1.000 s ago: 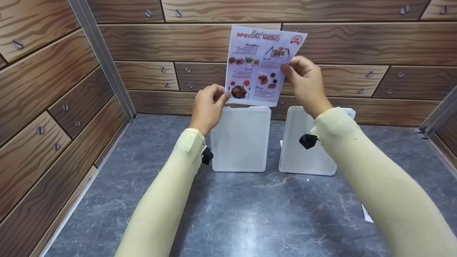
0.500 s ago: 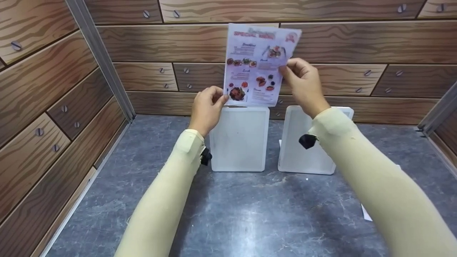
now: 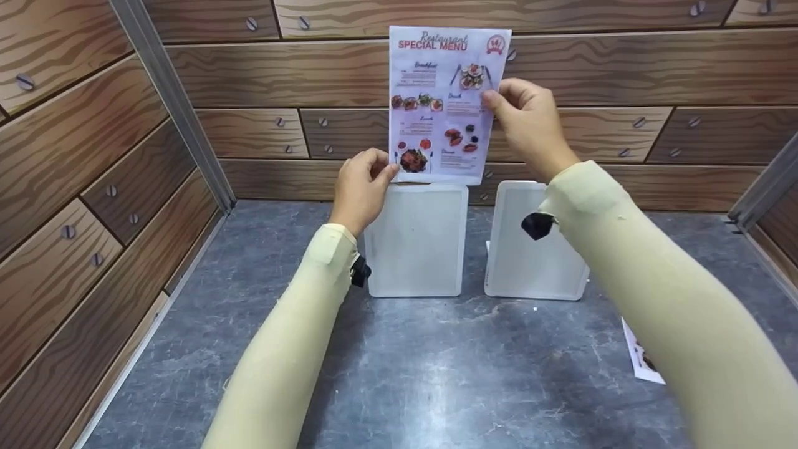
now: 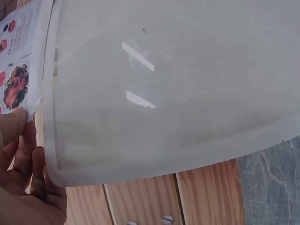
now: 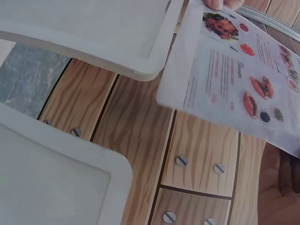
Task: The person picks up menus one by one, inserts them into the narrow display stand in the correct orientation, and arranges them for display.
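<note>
A printed restaurant menu sheet [image 3: 436, 134] is held upright just above the top edge of a white display stand [image 3: 416, 243]. My left hand [image 3: 363, 190] pinches the menu's lower left corner between thumb and fingers, close to the stand's upper left corner. Higher up, my right hand [image 3: 530, 121] pinches the menu's right edge, thumb in front. From the left wrist view, the left thumb lies on the menu [image 4: 16, 70] beside the stand's clear front panel [image 4: 154, 93]. In the right wrist view the menu's bottom edge [image 5: 173, 101] sits right beside the stand's top.
A second white stand [image 3: 530, 249] stands to the right, partly behind my right forearm. Another printed sheet [image 3: 639, 355] lies on the grey marbled table [image 3: 399, 374], mostly covered by that arm. Wood-patterned walls [image 3: 349, 75] rise at the back and sides.
The right hand has moved up slightly and the menu stands straighter, its right side less bent. The left hand stays at the lower corner. More of the sheet under the right arm shows.
</note>
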`<state>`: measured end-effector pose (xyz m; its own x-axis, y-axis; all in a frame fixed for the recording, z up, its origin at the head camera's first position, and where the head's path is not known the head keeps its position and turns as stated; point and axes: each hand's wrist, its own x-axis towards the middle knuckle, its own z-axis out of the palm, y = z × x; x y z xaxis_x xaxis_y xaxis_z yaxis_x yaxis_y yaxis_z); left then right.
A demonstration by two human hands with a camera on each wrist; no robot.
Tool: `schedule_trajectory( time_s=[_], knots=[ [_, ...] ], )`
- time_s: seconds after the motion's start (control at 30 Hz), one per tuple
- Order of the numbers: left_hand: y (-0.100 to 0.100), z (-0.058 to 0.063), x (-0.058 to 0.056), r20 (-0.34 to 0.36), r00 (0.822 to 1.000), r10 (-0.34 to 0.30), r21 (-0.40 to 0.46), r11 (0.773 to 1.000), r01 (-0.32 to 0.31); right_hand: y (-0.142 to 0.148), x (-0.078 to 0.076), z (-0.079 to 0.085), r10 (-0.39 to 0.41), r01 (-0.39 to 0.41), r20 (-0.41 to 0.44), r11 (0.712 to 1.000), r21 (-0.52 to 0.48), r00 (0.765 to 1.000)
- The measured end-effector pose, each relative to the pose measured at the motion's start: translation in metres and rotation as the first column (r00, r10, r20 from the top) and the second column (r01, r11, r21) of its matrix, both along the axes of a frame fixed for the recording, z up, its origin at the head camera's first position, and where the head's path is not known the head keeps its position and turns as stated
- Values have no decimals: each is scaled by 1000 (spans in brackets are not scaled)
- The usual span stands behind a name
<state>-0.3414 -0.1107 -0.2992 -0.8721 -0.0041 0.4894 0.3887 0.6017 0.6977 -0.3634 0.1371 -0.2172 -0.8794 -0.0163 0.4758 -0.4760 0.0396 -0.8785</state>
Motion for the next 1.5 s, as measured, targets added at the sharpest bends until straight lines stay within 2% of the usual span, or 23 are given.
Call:
schedule_trajectory(
  time_s=[0.27,0.47,0.87,1.1,1.2,1.37,1.5],
  knots=[
    [2,3,2,2,1000,-12,16,1000,11,6,-1,0,19,-16,47,999,-47,999],
    [3,0,1,9,1000,-6,10,1000,6,7,-2,-4,32,-26,70,996,-82,997],
    [5,0,2,1,1000,5,3,1000,-5,8,-3,-6,25,-22,40,996,-88,999],
    [2,-5,0,-4,1000,10,-7,1000,-10,9,-5,-14,-9,9,8,999,37,1000],
    [0,-7,0,-3,1000,12,-6,1000,-12,9,-6,-17,-17,17,0,998,58,1000],
    [-3,-6,-2,-3,1000,-1,11,1000,1,5,-3,-18,8,-8,12,1000,-4,1000],
    [-5,0,-2,-54,998,-17,42,999,19,3,0,-16,13,-13,2,999,-36,1000]
  ],
)
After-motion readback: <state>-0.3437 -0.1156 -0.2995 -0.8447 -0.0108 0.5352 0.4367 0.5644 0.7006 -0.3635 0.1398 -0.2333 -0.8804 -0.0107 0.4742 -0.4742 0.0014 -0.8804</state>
